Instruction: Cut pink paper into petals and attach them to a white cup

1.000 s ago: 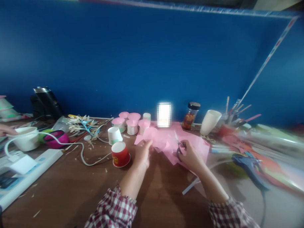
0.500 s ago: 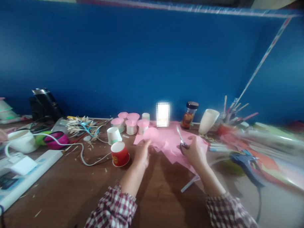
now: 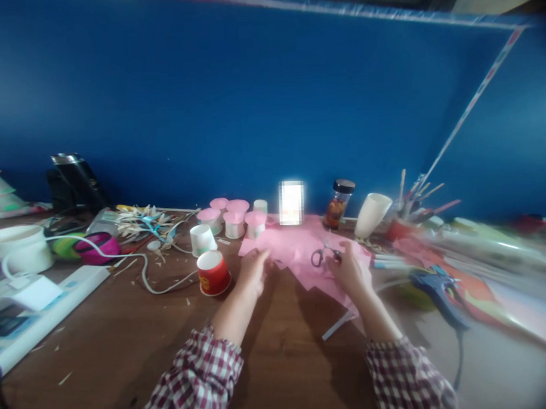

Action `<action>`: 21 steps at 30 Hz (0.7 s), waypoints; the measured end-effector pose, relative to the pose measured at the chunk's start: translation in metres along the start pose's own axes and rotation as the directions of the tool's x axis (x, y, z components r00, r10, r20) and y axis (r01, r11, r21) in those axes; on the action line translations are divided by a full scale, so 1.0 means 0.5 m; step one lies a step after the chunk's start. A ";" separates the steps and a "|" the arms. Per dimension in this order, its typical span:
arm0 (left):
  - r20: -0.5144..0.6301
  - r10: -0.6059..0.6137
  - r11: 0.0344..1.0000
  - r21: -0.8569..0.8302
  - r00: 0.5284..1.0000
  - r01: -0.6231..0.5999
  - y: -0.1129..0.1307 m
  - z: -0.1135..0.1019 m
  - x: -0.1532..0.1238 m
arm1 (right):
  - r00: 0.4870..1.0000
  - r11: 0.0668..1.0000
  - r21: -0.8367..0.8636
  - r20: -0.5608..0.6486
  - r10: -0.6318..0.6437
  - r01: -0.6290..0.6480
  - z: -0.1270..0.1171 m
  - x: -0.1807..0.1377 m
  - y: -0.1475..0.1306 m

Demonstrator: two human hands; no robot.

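My left hand [image 3: 256,270] is closed at the left edge of the pink paper [image 3: 292,242], thumb and fingertips together on a piece of it. The exact edge of that piece is blurred. At the paper's right side, my right hand [image 3: 352,270] has its curled fingers at one loop of a pair of scissors [image 3: 325,255]. The other loop stands free to the left, over the paper, and the blades point away from me. To the left of my left hand stands a red paper cup [image 3: 214,273], with a white paper cup [image 3: 203,240] behind it.
Several small cups with pink tops [image 3: 234,221] stand behind. A lidded jar [image 3: 339,205] and a tilted cream cup [image 3: 374,216] are at the back right. A glue gun [image 3: 440,294] lies right; a power strip [image 3: 48,311] and white cable [image 3: 145,274] lie left.
The scissors have turned in my right hand: their blades pointed up and left before, and now a loop shows at the left. My left hand has hardly moved; the pink disc above it has lowered.
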State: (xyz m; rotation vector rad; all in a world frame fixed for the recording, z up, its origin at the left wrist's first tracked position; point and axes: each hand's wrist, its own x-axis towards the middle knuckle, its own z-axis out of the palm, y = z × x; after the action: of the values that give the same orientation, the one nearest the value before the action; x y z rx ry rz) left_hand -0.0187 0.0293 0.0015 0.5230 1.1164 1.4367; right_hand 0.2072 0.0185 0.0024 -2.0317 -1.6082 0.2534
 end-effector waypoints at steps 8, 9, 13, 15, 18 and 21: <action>0.004 0.083 0.983 0.166 0.997 -0.082 -0.017 -0.017 0.029 | 0.999 0.857 0.514 -0.020 -0.043 0.047 0.013 0.015 0.001; 0.003 0.094 0.978 0.188 0.996 -0.093 -0.018 -0.020 0.033 | 0.999 0.841 0.539 -0.009 -0.046 0.043 0.014 0.016 -0.001; 0.029 0.097 0.958 0.267 0.995 -0.102 -0.013 -0.031 0.041 | 0.999 0.741 0.672 0.035 -0.020 -0.008 0.015 0.009 -0.015; 0.039 0.097 0.947 0.303 0.994 -0.105 -0.009 -0.036 0.041 | 0.998 0.654 0.755 0.064 0.006 -0.052 0.016 0.003 -0.021; 0.020 0.127 0.933 0.338 0.992 -0.126 -0.008 -0.039 0.043 | 0.999 0.571 0.820 0.041 0.021 -0.046 0.018 -0.003 -0.027; -0.043 0.189 0.923 0.348 0.981 -0.163 -0.009 -0.039 0.044 | 0.997 0.564 0.824 -0.077 0.032 0.045 0.022 -0.003 -0.030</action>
State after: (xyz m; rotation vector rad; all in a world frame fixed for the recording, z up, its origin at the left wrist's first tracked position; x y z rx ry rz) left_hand -0.0374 0.0429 -0.0174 0.8397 1.4225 1.4300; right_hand 0.1890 0.0223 0.0004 -1.2512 -1.0936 0.7584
